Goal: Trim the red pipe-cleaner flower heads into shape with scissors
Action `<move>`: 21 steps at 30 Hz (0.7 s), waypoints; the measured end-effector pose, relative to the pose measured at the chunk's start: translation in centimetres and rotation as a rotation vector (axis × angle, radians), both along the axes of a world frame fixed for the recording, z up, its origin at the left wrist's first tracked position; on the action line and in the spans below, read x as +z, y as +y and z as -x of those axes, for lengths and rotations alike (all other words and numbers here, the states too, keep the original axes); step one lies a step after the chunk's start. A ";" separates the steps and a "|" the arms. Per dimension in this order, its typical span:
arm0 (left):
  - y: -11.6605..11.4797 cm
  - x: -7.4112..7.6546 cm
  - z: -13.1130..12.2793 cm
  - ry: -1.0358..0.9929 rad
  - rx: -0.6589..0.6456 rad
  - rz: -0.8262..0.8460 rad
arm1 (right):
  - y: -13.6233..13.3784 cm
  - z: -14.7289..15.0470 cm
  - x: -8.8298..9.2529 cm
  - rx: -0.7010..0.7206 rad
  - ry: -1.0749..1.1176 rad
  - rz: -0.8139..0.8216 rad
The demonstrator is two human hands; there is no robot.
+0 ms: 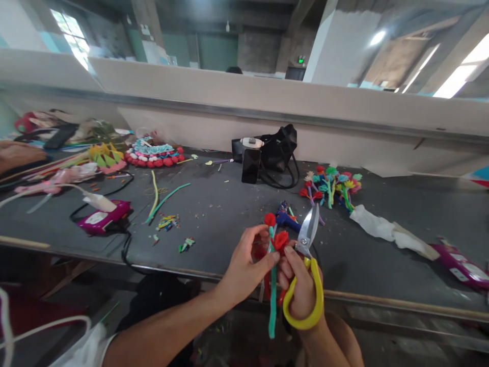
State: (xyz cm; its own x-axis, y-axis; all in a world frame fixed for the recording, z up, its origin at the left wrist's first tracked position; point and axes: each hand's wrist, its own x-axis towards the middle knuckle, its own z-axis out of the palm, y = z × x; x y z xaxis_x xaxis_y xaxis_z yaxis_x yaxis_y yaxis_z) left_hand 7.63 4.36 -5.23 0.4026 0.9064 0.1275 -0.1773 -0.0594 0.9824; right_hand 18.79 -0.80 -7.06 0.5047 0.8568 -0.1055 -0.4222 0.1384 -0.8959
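Note:
Between the thumb and fingers of my left hand (242, 267) is a green pipe cleaner (272, 306), hanging down past the table edge. Red fuzzy flower heads sit by its upper part: a round one (269, 219) and a petalled one (281, 239). My right hand (300, 285) is closed around the yellow handles of a pair of scissors (309, 229), blades pointing up and away. Its thumb and fingertips also touch the petalled red flower. Just behind the hands lies a dark blue glue gun (287, 220), partly hidden by the scissors and flowers.
A bunch of colourful pipe-cleaner flowers (332, 186) lies back right. A phone (251, 165) leans before a black bag (280, 148). Purple power strips (105, 216) with cables sit left and right. Loose pipe cleaners (168, 201) and scraps lie left. Another person's hand (21, 155) is far left.

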 end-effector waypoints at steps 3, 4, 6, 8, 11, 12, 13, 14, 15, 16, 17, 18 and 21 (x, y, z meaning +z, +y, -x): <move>0.4 0.2 0.1 0.118 -0.016 -0.093 | -0.2 0.3 0.1 -0.024 -0.044 -0.015; 0.5 0.3 0.2 0.127 -0.022 -0.105 | -0.2 0.4 0.2 -0.026 -0.069 -0.018; 0.6 0.5 0.2 0.116 -0.022 -0.096 | -0.4 0.6 0.2 -0.018 -0.127 -0.025; 0.6 0.8 0.3 0.075 -0.026 -0.020 | -0.5 0.8 0.2 -0.003 -0.195 -0.030; 0.7 1.4 0.4 -0.064 -0.092 0.200 | -0.6 0.9 0.1 0.000 -0.309 -0.026; 0.7 1.5 0.5 -0.110 -0.099 0.271 | -0.7 0.9 0.1 0.000 -0.353 -0.021; 0.8 1.7 0.6 -0.144 -0.095 0.325 | -0.8 0.8 0.1 0.002 -0.402 -0.013; 0.9 1.8 0.7 -0.165 -0.089 0.359 | -0.9 0.7 0.1 0.004 -0.455 -0.004; 1.0 1.9 0.9 -0.179 -0.086 0.378 | -1.1 0.5 0.1 0.005 -0.511 0.005; 1.2 2.0 1.0 -0.192 -0.095 0.389 | -1.2 0.3 0.0 0.003 -0.569 0.010; 1.4 2.0 1.2 -0.209 -0.116 0.395 | -1.3 0.1 0.0 -0.003 -0.626 0.009; 1.6 2.1 1.4 -0.231 -0.137 0.399 | -1.4 -0.1 -0.1 -0.015 -0.682 -0.001; 2.0 2.4 1.7 -0.292 -0.160 0.412 | -1.6 -0.9 -0.5 -0.040 -0.839 -0.065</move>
State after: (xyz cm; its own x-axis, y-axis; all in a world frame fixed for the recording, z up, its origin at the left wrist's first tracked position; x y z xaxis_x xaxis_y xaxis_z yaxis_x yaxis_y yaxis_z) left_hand 5.95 6.40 -2.85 0.5412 0.8351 -0.0987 -0.4223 0.3714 0.8269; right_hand 19.66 -2.36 -7.52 0.4235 0.8281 0.3673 0.3868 0.2014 -0.8999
